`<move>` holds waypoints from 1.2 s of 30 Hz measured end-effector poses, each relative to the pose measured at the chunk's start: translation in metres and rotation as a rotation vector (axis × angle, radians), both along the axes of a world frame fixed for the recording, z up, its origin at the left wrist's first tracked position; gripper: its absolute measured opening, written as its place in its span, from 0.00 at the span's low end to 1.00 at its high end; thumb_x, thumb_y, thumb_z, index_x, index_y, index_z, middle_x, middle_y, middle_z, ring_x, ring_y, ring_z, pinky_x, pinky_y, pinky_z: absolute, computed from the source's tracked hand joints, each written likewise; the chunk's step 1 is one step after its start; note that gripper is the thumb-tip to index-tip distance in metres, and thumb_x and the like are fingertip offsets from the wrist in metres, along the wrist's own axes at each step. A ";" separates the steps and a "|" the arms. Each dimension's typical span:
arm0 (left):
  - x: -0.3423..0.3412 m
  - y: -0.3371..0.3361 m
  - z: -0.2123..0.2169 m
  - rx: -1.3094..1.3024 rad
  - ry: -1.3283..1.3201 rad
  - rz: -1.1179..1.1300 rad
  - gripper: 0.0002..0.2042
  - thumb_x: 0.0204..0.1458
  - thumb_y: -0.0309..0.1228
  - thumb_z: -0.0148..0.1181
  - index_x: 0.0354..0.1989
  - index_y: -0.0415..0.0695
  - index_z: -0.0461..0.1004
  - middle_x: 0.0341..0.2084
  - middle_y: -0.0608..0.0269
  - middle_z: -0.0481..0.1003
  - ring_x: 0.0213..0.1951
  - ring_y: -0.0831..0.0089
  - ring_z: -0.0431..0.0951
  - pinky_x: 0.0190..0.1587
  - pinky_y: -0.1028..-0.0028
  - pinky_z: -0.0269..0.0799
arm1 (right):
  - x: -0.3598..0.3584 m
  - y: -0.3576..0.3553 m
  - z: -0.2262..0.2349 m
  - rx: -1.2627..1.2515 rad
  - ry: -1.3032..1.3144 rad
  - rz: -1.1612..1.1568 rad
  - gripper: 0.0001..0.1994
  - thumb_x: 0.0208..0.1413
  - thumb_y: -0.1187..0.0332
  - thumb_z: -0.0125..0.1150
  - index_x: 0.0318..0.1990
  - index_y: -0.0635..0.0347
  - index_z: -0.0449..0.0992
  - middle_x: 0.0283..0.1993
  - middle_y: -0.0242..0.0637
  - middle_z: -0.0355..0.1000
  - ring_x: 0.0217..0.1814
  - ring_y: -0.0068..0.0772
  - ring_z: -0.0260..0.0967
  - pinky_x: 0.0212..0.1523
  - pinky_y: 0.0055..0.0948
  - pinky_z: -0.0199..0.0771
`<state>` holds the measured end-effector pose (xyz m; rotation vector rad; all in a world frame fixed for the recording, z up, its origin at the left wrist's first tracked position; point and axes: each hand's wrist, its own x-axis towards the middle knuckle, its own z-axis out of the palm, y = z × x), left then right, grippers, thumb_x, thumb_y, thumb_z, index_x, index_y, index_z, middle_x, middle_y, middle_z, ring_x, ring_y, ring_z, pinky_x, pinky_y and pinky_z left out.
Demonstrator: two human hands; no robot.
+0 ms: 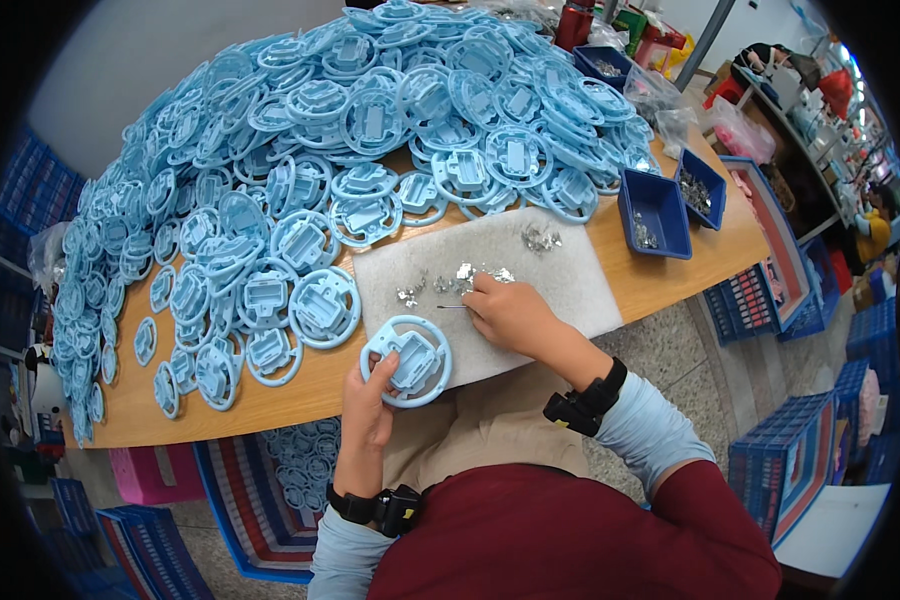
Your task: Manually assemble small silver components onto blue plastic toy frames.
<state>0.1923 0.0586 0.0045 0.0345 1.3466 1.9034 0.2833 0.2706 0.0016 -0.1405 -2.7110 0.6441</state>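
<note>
My left hand (372, 398) grips a light-blue round plastic part (432, 372) by its ring, thumb on its inner edge. The part has a raised boxy middle and is held at the near edge of a white felt mat (400, 262). Over the mat, my right hand (515, 316) is closed in a pinch around a thin metal tool (452, 306) whose tip points left; its exact kind is unclear. Right beside those fingers lies a scatter of small shiny metal pieces (467, 272), partly hidden by the hand. Another little heap of metal pieces (541, 238) rests farther back on the mat.
A large pile of the same blue parts (370, 120) covers the left and back of the wooden table (660, 275). To the right stand two dark-blue bins (658, 240) (715, 205) with metal pieces. Below the table, a striped crate (235, 500) holds more blue parts.
</note>
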 end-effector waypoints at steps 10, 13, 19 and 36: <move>0.001 -0.010 -0.005 -0.036 0.024 0.051 0.12 0.48 0.32 0.60 0.39 0.43 0.70 0.28 0.71 0.70 0.27 0.85 0.68 0.27 0.82 0.63 | -0.026 0.007 0.014 0.386 -0.155 0.151 0.04 0.44 0.73 0.52 0.22 0.63 0.71 0.30 0.43 0.67 0.28 0.43 0.71 0.25 0.38 0.71; 0.002 -0.006 -0.002 -0.005 -0.014 0.117 0.12 0.48 0.31 0.60 0.39 0.43 0.70 0.29 0.70 0.71 0.27 0.85 0.68 0.27 0.82 0.63 | -0.018 -0.007 0.004 0.164 -0.089 0.108 0.05 0.45 0.71 0.54 0.24 0.62 0.72 0.29 0.42 0.67 0.28 0.43 0.70 0.28 0.37 0.70; -0.004 -0.012 -0.003 0.084 -0.049 0.127 0.12 0.47 0.28 0.60 0.41 0.43 0.69 0.30 0.68 0.72 0.29 0.81 0.71 0.30 0.80 0.67 | -0.005 0.014 0.012 -0.325 0.046 -0.102 0.06 0.44 0.73 0.55 0.30 0.62 0.75 0.27 0.43 0.70 0.28 0.44 0.67 0.29 0.33 0.66; -0.007 -0.006 -0.008 0.109 -0.076 0.116 0.15 0.48 0.28 0.58 0.45 0.40 0.66 0.35 0.62 0.73 0.34 0.73 0.76 0.33 0.73 0.76 | -0.004 0.051 0.017 -0.201 -0.036 -0.289 0.07 0.43 0.72 0.54 0.29 0.62 0.77 0.30 0.46 0.71 0.34 0.48 0.68 0.36 0.39 0.67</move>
